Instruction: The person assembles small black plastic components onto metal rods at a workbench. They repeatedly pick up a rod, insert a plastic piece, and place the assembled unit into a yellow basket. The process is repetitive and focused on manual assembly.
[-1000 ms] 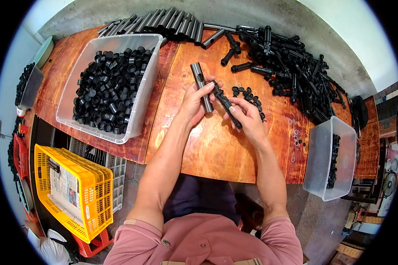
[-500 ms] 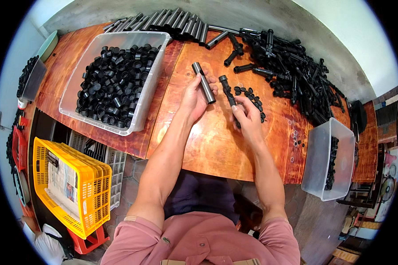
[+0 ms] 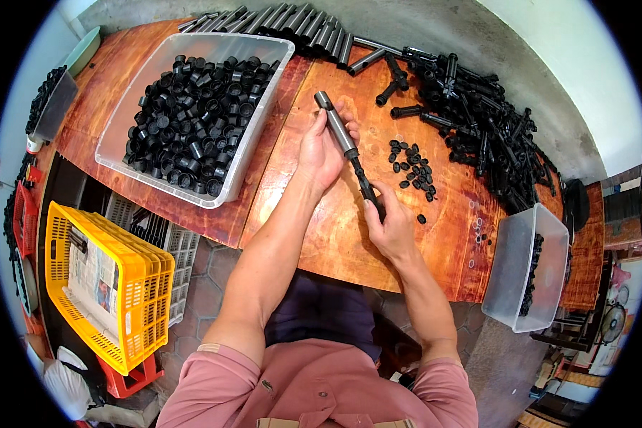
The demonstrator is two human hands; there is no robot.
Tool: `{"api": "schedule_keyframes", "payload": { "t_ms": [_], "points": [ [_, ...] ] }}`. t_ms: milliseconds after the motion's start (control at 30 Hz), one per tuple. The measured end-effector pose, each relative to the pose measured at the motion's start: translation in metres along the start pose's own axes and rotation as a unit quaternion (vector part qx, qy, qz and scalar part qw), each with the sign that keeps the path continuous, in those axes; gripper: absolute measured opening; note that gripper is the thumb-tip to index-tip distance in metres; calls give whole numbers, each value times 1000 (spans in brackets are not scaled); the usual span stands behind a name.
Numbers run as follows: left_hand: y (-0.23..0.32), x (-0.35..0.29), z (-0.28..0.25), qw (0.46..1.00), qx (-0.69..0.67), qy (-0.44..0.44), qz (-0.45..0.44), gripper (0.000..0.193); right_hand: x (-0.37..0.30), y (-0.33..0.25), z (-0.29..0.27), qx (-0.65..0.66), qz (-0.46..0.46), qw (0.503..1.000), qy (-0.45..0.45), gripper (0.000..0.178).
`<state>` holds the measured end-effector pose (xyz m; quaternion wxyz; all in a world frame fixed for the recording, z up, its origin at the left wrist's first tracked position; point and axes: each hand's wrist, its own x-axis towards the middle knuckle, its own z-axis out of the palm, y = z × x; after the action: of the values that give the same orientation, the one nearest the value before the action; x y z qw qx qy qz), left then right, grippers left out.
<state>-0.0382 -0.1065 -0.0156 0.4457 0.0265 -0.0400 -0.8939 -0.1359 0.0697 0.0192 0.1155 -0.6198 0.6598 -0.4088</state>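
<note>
My left hand (image 3: 322, 151) is closed round a dark grey metal tube (image 3: 337, 126), held tilted above the table. In my right hand (image 3: 392, 226) is a slim black plastic rod (image 3: 364, 181), gripped near its lower end. The rod's upper end is in the lower mouth of the tube, and the two lie in one line. Small black discs (image 3: 415, 171) lie loose on the wood to the right of my hands. Beyond them is a large heap of black rod-like parts (image 3: 478, 128).
A clear bin (image 3: 237, 187) of black caps stands at the left. Several metal tubes (image 3: 299, 23) lie in a row along the wall. At the right is another clear bin (image 3: 515, 285) with black parts. Yellow crates (image 3: 144, 299) stand below the table's (image 3: 292, 235) left front edge.
The black rod, apart from the tube before, has moved left and up so that its upper end is now in the tube's lower mouth. The view has shifted slightly.
</note>
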Motion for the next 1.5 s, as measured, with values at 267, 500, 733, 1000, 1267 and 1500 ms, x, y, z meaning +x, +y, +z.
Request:
{"api": "schedule_keyframes", "payload": {
  "t_ms": [267,500,733,1000,1267,1500],
  "points": [
    [-4,-1,3,998,56,-14,12,34,0,-2,0,21,50,998,-12,30],
    [-5,-2,3,998,67,-14,18,30,-2,0,5,96,89,991,1,29],
    [-12,-4,3,994,105,11,11,34,-1,-2,8,57,66,996,27,27],
    [-29,-14,16,987,155,20,-44,39,7,0,7,49,118,992,20,28],
    [-41,-21,23,974,192,-7,-116,41,4,12,17,103,145,983,41,34],
    [-40,-24,21,978,168,-23,-123,42,4,10,18,78,117,988,69,32]
  ]
}}
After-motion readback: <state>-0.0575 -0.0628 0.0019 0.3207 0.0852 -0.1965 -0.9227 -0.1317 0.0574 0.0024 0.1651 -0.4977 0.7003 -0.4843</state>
